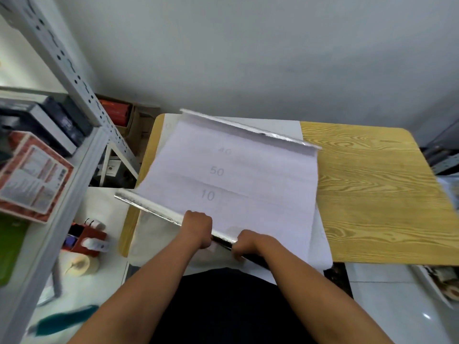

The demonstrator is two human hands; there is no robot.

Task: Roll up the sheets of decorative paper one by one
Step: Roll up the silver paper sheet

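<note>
A sheet of decorative paper (231, 175) lies white backing up over the left half of the wooden table (372, 194), with faint printed numbers on it. Its near edge is rolled into a thin silver tube (151, 207) that slants from far left toward me. My left hand (198, 228) grips this rolled edge near its middle. My right hand (244, 244) grips the same roll just to the right. The sheet's far edge (250, 131) curls up and shows its silver face. More white sheets (320, 247) lie underneath.
A grey metal shelf rack (82, 95) stands at the left with boxes (34, 175) on it. On the floor at the left are a red holder with bottles (87, 240) and a tape roll (80, 265). A tray (437, 281) sits at the lower right.
</note>
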